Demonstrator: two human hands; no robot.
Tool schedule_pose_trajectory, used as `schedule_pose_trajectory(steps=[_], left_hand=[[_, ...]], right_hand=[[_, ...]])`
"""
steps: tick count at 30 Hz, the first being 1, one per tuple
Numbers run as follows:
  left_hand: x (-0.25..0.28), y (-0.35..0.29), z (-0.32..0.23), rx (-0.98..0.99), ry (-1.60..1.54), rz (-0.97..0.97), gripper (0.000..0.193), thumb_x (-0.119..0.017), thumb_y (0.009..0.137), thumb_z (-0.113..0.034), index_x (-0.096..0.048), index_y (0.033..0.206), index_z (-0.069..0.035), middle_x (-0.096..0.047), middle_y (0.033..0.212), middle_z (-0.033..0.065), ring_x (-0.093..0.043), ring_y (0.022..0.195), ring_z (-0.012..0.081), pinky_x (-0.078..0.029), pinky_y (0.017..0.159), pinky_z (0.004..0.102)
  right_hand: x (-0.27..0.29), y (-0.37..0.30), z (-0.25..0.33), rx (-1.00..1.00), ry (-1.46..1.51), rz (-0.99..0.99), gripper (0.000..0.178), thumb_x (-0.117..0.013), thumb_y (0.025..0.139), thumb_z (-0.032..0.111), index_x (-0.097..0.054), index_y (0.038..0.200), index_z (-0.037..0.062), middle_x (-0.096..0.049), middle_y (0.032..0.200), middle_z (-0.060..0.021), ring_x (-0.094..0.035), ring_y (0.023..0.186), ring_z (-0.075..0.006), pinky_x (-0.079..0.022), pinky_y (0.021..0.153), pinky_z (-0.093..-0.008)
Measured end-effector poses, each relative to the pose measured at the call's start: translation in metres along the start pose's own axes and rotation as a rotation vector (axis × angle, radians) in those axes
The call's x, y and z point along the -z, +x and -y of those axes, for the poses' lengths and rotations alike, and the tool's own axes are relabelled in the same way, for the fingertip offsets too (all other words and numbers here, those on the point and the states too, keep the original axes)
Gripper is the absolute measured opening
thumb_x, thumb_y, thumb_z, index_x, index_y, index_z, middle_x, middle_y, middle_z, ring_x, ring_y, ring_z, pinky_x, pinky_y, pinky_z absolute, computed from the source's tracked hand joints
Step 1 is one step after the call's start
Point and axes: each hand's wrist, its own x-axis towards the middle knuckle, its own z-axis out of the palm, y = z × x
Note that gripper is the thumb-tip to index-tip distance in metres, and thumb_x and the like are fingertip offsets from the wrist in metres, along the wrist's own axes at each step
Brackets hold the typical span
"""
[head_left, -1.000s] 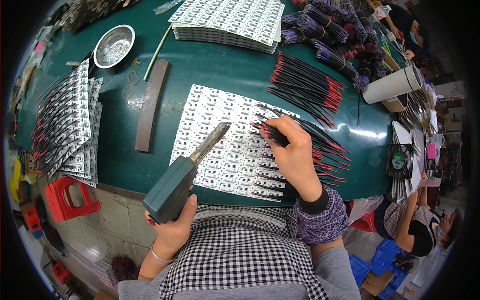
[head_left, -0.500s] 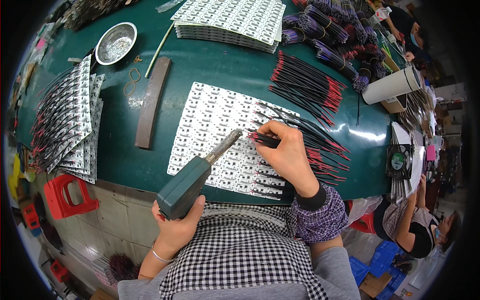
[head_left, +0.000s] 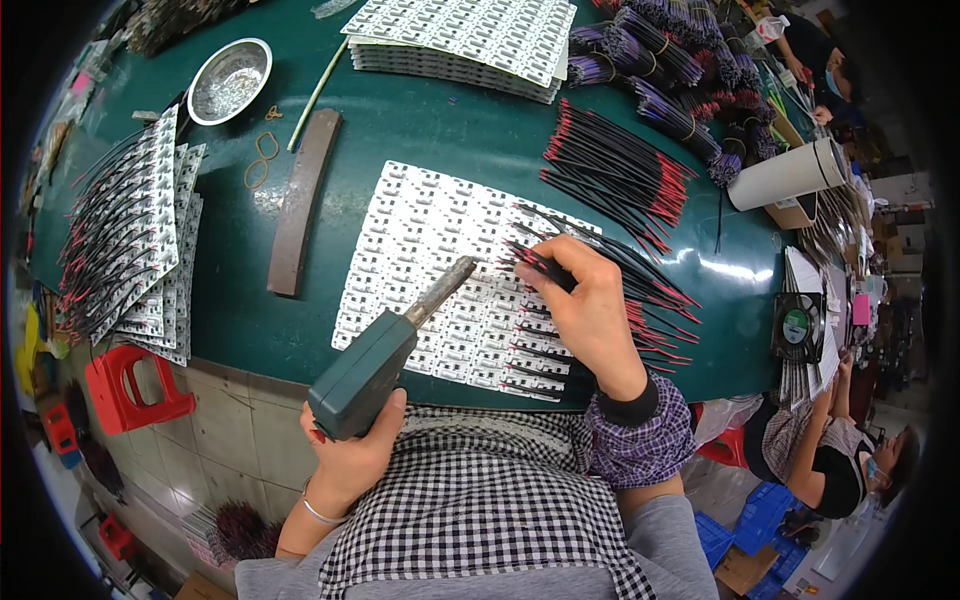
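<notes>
My left hand (head_left: 352, 455) is wrapped round the handle of a dark green soldering gun (head_left: 362, 372). The gun's metal tip slants up over a white circuit board panel (head_left: 405, 235) lying on the green table. Just right of that tip, my right hand (head_left: 597, 310) pinches a small bunch of black wires (head_left: 543, 262) with red ends, low over the panel. Other black wires (head_left: 655, 285) with red ends run off the panel's right side, partly hidden by my right hand. Whether the tip touches the panel is hard to make out.
A brown bar (head_left: 305, 205), a metal bowl (head_left: 230, 82) and wired panels (head_left: 150, 235) stand left. Behind are stacked panels (head_left: 460, 45), loose wires (head_left: 615, 175) and wire bundles (head_left: 665, 60). A white cylinder (head_left: 785, 175) and a fan (head_left: 798, 325) are right, near another person (head_left: 835, 450).
My right hand has shifted slightly up and right with the wires, away from the tip. The soldering gun has drawn back a little to the left.
</notes>
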Motion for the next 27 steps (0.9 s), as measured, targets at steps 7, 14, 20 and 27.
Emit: schedule_pose_trajectory(steps=[7, 14, 20, 27], left_hand=[[-0.001, 0.000, 0.000, 0.036, -0.010, -0.016, 0.030, -0.072, 0.082, 0.007, -0.066, 0.111, 0.003, -0.070, 0.095, 0.0067, -0.059, 0.063, 0.0065, -0.046, 0.049, 0.0202], [-0.009, 0.001, -0.012, 0.119, -0.016, -0.036, 0.014, -0.075, 0.080, 0.000, -0.070, 0.093, 0.002, -0.071, 0.082, 0.0036, -0.061, 0.066, 0.0070, -0.048, 0.059, 0.0233], [-0.010, 0.007, -0.010, 0.036, -0.010, 0.003, 0.012, -0.075, 0.081, -0.001, -0.070, 0.091, 0.002, -0.069, 0.077, 0.0030, -0.059, 0.063, 0.0060, -0.047, 0.056, 0.0230], [-0.008, 0.010, -0.013, -0.053, 0.124, 0.045, 0.010, -0.074, 0.080, -0.001, -0.070, 0.089, 0.002, -0.070, 0.075, 0.0047, -0.059, 0.060, 0.0070, -0.046, 0.055, 0.0231]], right_hand=[[-0.003, -0.004, -0.004, -0.121, 0.016, 0.086, 0.016, -0.071, 0.079, 0.004, -0.066, 0.091, -0.0043, -0.067, 0.073, -0.0141, -0.062, 0.063, -0.0204, -0.048, 0.060, -0.0314], [-0.006, -0.001, -0.001, -0.127, -0.067, 0.080, 0.016, -0.071, 0.075, 0.009, -0.068, 0.087, -0.0009, -0.069, 0.074, -0.0159, -0.067, 0.064, -0.0314, -0.051, 0.061, -0.0382], [-0.008, -0.001, -0.006, -0.068, -0.122, 0.073, 0.017, -0.072, 0.077, 0.007, -0.067, 0.088, -0.0053, -0.067, 0.070, -0.0148, -0.062, 0.057, -0.0179, -0.048, 0.057, -0.0302], [-0.009, 0.000, -0.005, -0.106, -0.122, 0.084, 0.016, -0.072, 0.075, 0.010, -0.068, 0.085, -0.0008, -0.067, 0.072, -0.0170, -0.066, 0.064, -0.0333, -0.050, 0.062, -0.0407]])
